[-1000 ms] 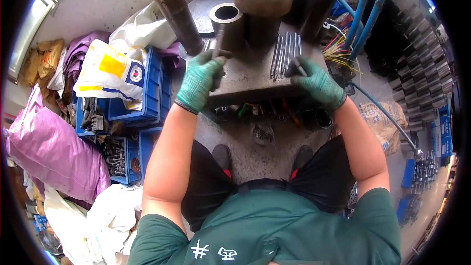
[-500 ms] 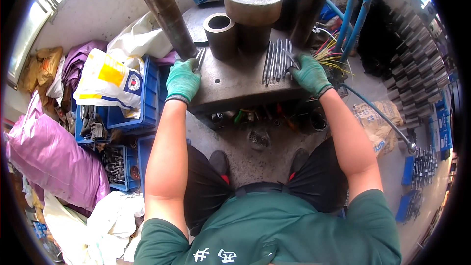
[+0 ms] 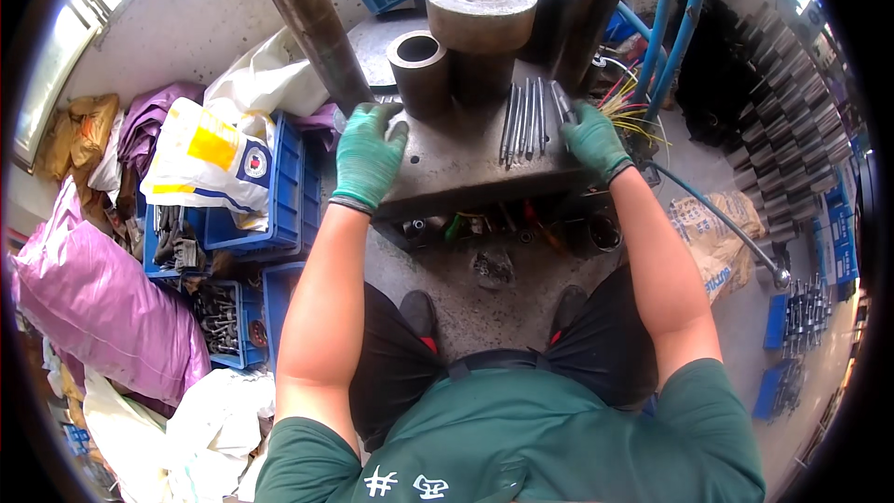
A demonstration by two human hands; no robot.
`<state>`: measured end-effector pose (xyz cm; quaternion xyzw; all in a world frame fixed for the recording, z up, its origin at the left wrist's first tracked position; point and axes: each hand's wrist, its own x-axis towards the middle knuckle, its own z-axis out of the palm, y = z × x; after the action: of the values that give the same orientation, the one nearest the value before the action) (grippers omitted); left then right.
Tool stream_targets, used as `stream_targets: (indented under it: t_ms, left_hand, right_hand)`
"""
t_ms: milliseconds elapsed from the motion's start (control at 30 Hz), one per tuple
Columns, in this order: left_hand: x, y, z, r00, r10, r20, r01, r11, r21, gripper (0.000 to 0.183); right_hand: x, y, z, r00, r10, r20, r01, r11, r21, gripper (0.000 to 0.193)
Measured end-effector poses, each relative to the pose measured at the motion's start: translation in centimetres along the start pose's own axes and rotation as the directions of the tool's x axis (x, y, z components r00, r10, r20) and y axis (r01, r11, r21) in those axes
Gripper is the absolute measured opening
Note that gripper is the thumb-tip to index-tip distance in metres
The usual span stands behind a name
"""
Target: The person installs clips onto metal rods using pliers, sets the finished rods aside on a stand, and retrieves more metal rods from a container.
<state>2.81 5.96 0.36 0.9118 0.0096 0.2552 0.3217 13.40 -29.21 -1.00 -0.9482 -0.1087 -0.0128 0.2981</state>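
Observation:
My left hand (image 3: pixel 367 158), in a green knit glove, is over the left end of the metal table (image 3: pixel 438 163). Its thumb stands apart from the fingers, whose tips reach a few metal rods (image 3: pixel 387 100) mostly hidden behind them. In my right hand (image 3: pixel 594 138), gloved alike, is a grey metal rod (image 3: pixel 561 101), gripped at the table's right side. Just left of it, several slim metal rods (image 3: pixel 525 121) lie side by side, pointing away from me.
Behind the rods stand a hollow steel cylinder (image 3: pixel 417 61) and a thick round block (image 3: pixel 480 14). Two steel columns (image 3: pixel 312 23) rise at either side. Blue crates (image 3: pixel 284 186) and sacks crowd the left; blue hoses (image 3: pixel 666 28) and thin wires (image 3: pixel 633 107) hang right.
My left hand has shifted right and its thumb has spread; the rods by it are now more hidden. The rod in my right hand has turned to lie nearly in line with the row.

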Motion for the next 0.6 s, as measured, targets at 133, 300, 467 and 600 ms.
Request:
stream_targets:
  t_ms: [133, 300, 467, 600]
  left_hand:
    - [-1.1, 2.7, 1.1, 0.982, 0.189, 0.029, -0.188, 0.982, -0.038, 0.036]
    - [-2.0, 6.2, 2.3, 0.867, 0.496, 0.053, -0.498, 0.866, 0.041, 0.063]
    - [-2.7, 6.4, 4.2, 0.827, 0.535, 0.174, -0.547, 0.837, 0.024, 0.055]
    - [-2.2, 4.5, 5.3, 0.857, 0.371, 0.357, -0.398, 0.917, 0.001, 0.046]
  right_hand:
    - [-2.5, -2.8, -2.2, 0.991, 0.079, 0.111, -0.134, 0.686, 0.715, 0.038]
    - [-7.4, -7.7, -1.5, 0.951, -0.120, 0.285, -0.169, 0.571, 0.804, 0.060]
    - [-8.1, -7.6, -0.7, 0.885, -0.216, 0.412, -0.273, 0.477, 0.836, 0.065]
    - [-6.9, -6.4, -0.9, 0.936, 0.017, 0.352, -0.337, 0.335, 0.880, 0.053]
